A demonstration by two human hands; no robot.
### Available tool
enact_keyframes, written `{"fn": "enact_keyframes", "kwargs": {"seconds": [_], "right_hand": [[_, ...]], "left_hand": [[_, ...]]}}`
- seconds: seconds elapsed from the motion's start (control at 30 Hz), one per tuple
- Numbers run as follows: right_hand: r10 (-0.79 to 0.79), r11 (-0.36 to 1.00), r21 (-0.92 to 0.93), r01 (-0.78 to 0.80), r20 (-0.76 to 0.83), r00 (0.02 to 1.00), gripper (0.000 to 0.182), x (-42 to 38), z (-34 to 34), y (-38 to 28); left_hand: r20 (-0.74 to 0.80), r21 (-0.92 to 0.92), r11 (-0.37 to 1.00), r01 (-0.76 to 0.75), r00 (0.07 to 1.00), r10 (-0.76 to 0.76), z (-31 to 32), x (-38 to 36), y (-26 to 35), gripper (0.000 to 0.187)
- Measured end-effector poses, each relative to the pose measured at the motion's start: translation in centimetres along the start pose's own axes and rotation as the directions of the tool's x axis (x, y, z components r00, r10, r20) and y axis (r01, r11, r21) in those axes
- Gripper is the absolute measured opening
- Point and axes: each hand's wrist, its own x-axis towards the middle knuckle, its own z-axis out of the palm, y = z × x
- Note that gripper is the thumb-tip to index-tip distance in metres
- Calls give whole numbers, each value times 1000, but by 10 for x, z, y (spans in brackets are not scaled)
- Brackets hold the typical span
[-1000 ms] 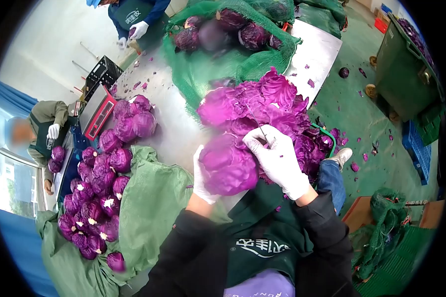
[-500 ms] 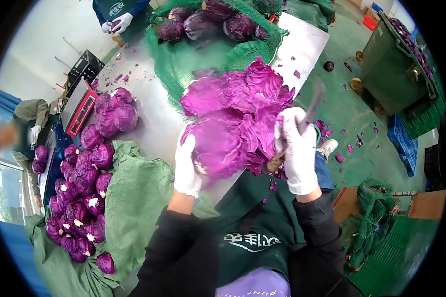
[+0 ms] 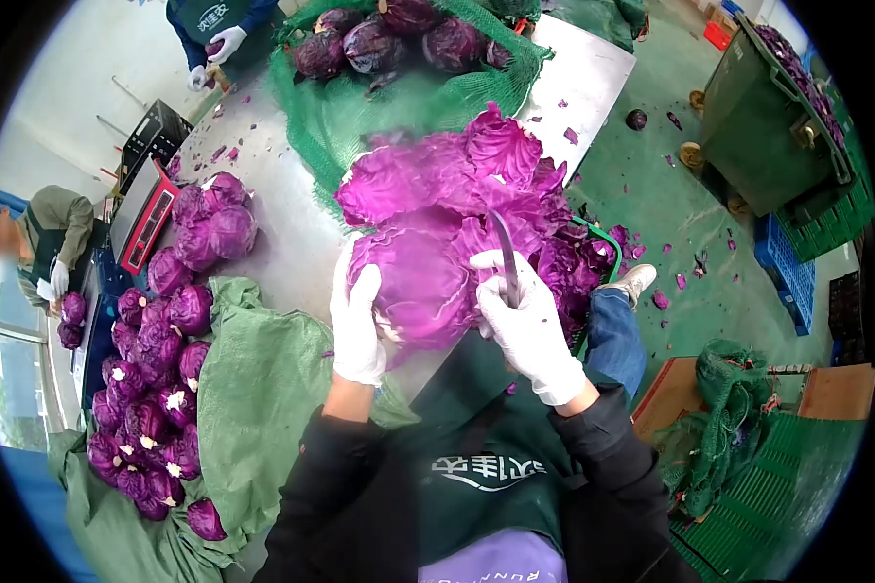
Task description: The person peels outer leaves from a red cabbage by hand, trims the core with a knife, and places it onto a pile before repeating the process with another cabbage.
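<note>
A red cabbage [image 3: 420,282] rests in my gloved left hand [image 3: 360,319], whose fingers and thumb press its left side. My gloved right hand [image 3: 527,325] is closed around a knife [image 3: 505,255], the dark blade pointing up and away from me. The right fingers are at the cabbage's right edge; whether they touch it is hard to tell. Beyond the cabbage lies a heap of loose purple cabbage leaves [image 3: 501,146], some spilling right into a green-rimmed crate [image 3: 612,243] by my leg.
A green mesh sack [image 3: 311,126] of cabbages lies ahead on the metal table [image 3: 598,68]. Trimmed cabbages [image 3: 214,228] stand left by a red-fronted scale [image 3: 146,219], with more on a green sack [image 3: 262,360]. Two other people work at left. A green bin [image 3: 763,126] stands right.
My right hand has moved left with the knife, from the crate side to the cabbage. The brownish piece under that hand is no longer seen there. My left hand still holds the cabbage.
</note>
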Motion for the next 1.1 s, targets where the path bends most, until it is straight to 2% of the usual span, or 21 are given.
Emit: {"fn": "enact_keyframes", "kwargs": {"seconds": [0.1, 0.17, 0.23, 0.3, 0.37, 0.4, 0.53, 0.6, 0.67, 0.7, 0.73, 0.77, 0.8, 0.87, 0.9, 0.93, 0.97, 1.0, 1.03, 1.07, 1.1], "right_hand": [[170, 963, 202, -179, 59, 984, 28, -2, -5, -22], [108, 924, 354, -145, 124, 986, 32, 1, -14, -16], [100, 856, 493, -154, 133, 986, 33, 3, -21, -15], [122, 822, 545, -162, 109, 986, 29, 4, -20, -15], [120, 782, 600, -171, 125, 985, 28, 3, -21, -14], [63, 775, 618, -128, 126, 990, 30, 1, -21, -17], [50, 957, 289, -22, -87, 995, 20, -8, -11, -40], [-15, 961, 273, 42, -98, 995, 19, -16, -9, -49], [-100, 942, 307, 134, -126, 987, 18, -25, -8, -63], [-182, 895, 388, 220, -131, 974, 16, -30, -9, -70], [-250, 876, 390, 284, -138, 958, 13, -30, -13, -75], [-320, 849, 394, 352, -147, 936, 11, -27, -19, -79], [-295, 855, 403, 327, -141, 945, 10, -21, -26, -82], [-257, 930, 190, 314, -276, 926, 23, 3, -41, -66], [-245, 957, 75, 281, -312, 918, 28, 12, -45, -61], [-166, 984, 7, 177, -320, 933, 32, 13, -44, -57], [-87, 996, -34, 81, -260, 962, 33, 12, -43, -53], [-151, 985, -108, 136, -148, 977, 38, 17, -38, -42], [-202, 966, -170, 193, -38, 979, 45, 19, -29, -34], [-288, 887, -350, 302, 93, 953, 52, 20, -22, -36], [-343, 759, -501, 416, 235, 909, 61, 23, -15, -41]], "left_hand": [[32, -96, 977, 191, 982, -188, -1, -6, 9, 45], [77, -233, 935, 267, 963, -256, 2, -8, 13, 41], [52, -250, 935, 254, 967, -249, 15, -12, 21, 39], [31, -260, 935, 241, 970, -241, 21, -13, 26, 40], [83, -267, 932, 246, 969, -232, 23, -13, 29, 41], [108, -270, 930, 249, 968, -227, 24, -13, 30, 42], [105, -228, 948, 221, 974, -202, 25, -9, 31, 41], [78, -262, 935, 240, 971, -227, 39, -15, 39, 38], [24, -166, 946, 277, 961, -277, 26, -2, 27, 44], [40, -235, 908, 347, 937, -348, 26, -1, 28, 50], [57, -302, 859, 413, 907, -417, 26, 0, 29, 56], [117, 82, 991, 105, 986, -114, 16, -2, 20, 60], [286, 412, 871, -268, 945, 156, -1, -6, 3, 63], [350, 166, 986, 1, 935, -59, -8, -6, 2, 66], [375, 58, 986, 155, 912, -166, -10, -6, 2, 68], [329, 117, 988, 103, 934, -137, -6, -6, 1, 66], [372, -158, 914, 374, 880, -295, -8, -7, 7, 72], [404, -403, 698, 592, 799, -445, 1, -9, 25, 79], [390, -344, 732, 588, 799, -458, -1, -9, 23, 81], [379, -280, 761, 585, 796, -472, -2, -8, 18, 83], [392, -227, 779, 584, 787, -476, 1, -9, 17, 76]]}}
